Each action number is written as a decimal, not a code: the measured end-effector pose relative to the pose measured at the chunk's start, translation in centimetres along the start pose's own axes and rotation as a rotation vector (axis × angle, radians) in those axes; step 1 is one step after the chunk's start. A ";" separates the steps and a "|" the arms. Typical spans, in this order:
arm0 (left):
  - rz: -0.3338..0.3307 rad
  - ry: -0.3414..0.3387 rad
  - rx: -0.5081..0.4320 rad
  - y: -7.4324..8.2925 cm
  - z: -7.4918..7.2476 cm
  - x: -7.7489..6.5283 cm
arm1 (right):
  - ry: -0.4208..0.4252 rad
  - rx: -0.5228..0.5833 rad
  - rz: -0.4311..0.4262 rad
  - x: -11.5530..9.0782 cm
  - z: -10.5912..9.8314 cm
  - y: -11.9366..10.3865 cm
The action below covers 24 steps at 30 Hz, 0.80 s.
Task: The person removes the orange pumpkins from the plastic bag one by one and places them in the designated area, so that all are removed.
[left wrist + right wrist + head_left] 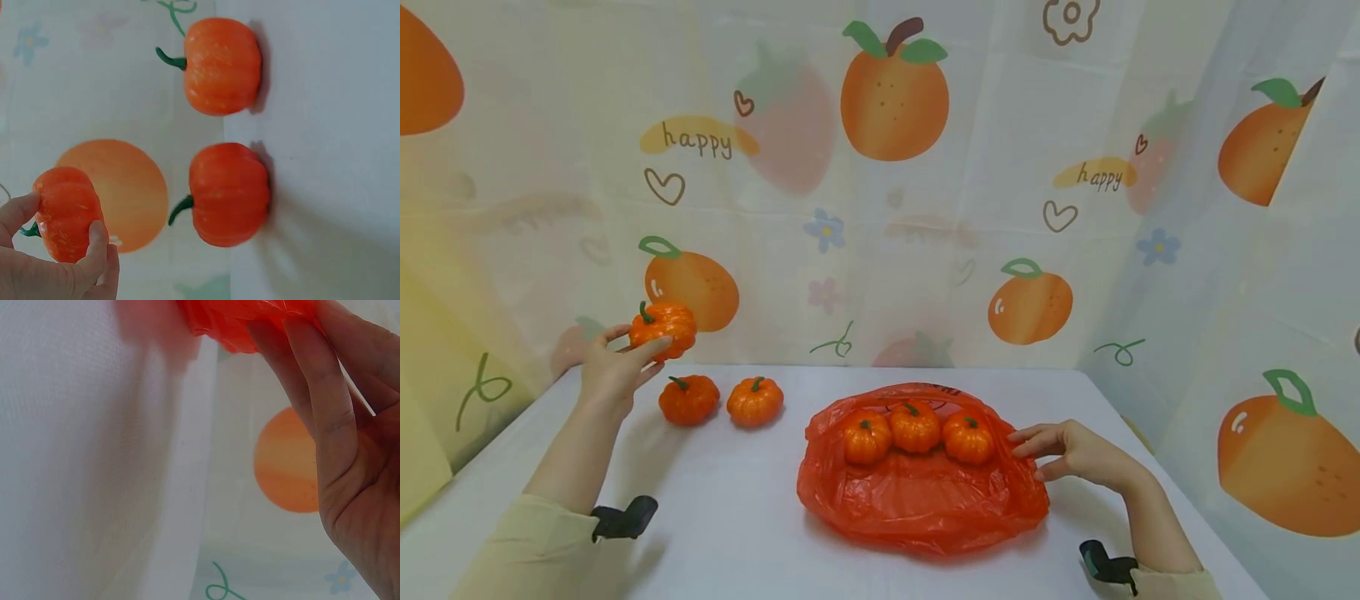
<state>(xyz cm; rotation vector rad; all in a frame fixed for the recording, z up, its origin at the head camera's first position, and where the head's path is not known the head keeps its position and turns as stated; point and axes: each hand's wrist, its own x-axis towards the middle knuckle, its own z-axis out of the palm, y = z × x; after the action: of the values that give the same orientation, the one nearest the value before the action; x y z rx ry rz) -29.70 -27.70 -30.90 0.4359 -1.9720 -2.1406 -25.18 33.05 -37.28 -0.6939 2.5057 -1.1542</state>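
My left hand [613,362] holds a small orange pumpkin [664,331] with a green stem, raised above the table's far left. In the left wrist view, fingers and thumb grip the pumpkin [67,215] by its sides. Just below it in the head view stand two more pumpkins, one [689,400] nearer the hand and one [756,402] to its right. A red plastic bag [917,512] lies spread with its mouth wide, and three pumpkins [914,427] sit in a row inside. My right hand [1086,454] touches the bag's right rim with extended fingertips, the thumb spread below.
The white table [730,517] runs back to a fruit-printed curtain [880,283], with more curtain along both sides. Both wrists wear a dark camera mount, the left one [625,518] and the right one [1107,562].
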 end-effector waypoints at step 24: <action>-0.189 0.316 0.047 -4.1 -5.0 3.4 | 0.005 -0.009 0.001 -0.1 0.1 -0.2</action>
<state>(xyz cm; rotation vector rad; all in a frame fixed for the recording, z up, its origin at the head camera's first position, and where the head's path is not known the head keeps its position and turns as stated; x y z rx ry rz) -30.95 -33.16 -35.63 0.9389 -1.8670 -1.9806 -25.02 32.88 -37.16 -0.6929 2.5167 -1.1465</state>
